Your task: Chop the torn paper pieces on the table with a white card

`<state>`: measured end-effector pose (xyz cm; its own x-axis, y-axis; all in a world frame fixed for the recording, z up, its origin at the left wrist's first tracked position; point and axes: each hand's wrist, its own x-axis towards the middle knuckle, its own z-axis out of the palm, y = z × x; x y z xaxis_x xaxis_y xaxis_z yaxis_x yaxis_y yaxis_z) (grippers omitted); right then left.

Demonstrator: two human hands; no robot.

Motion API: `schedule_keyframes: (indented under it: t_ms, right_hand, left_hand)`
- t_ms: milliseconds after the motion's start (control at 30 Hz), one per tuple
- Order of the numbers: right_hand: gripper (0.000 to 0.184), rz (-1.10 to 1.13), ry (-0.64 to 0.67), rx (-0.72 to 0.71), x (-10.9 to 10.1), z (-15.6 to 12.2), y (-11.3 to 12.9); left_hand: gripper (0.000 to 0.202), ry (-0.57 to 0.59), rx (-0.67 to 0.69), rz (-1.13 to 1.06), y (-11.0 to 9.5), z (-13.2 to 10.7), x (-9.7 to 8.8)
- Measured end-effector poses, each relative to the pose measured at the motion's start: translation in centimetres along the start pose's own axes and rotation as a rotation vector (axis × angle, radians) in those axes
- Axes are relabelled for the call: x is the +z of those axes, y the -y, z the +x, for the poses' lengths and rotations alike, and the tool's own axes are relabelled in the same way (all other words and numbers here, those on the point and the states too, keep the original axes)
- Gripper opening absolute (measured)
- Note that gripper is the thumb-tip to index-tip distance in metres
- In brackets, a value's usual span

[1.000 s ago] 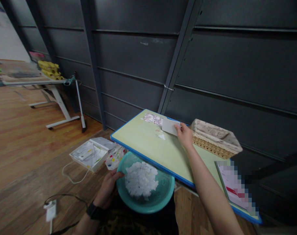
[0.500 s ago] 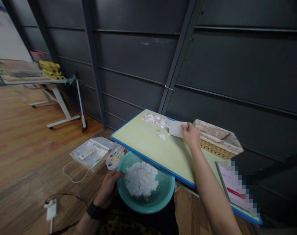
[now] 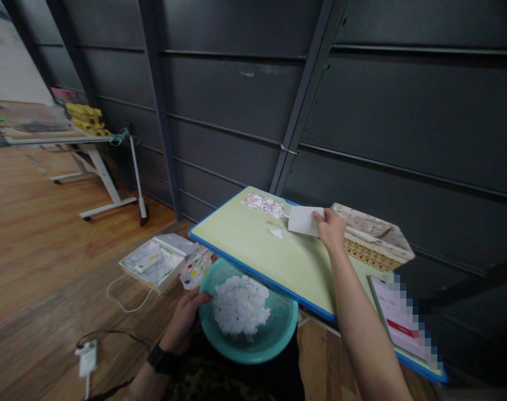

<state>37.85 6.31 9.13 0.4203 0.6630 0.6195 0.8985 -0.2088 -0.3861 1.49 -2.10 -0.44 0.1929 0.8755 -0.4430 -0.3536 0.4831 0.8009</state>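
No readable text, label or number anywhere, the printed sheet (image 3: 397, 312) on the table (image 3: 240, 239) too blurred

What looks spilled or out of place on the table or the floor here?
Torn paper scraps lie loose at the far corner of the table, a stray piece apart from them, near the white card in the right hand. On the floor, an open white box lies with a cable trailing.

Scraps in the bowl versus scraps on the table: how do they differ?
The bowl scraps form a large heaped pile; the table scraps are a small flat patch. The bowl scraps look plain white; the table scraps show pinkish specks. Both are small torn paper bits.
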Motion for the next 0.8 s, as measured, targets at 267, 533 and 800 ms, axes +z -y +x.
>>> schedule_keyframes:
  t_ms: [267,533,800]
  right_hand:
    - [0.028,0.002,0.073,-0.004,0.1,0.3,-0.8]
    - [0.032,0.025,0.028,0.004,0.7,0.0,-0.5]
    - [0.028,0.118,0.126,0.01,0.0,0.9,-1.5]
  left_hand:
    - [0.017,0.016,0.018,0.034,-0.1,-0.1,0.1]
    - [0.015,-0.008,0.029,0.051,-0.3,-0.2,0.3]
    - [0.022,0.03,0.016,-0.008,-0.2,-0.2,0.2]
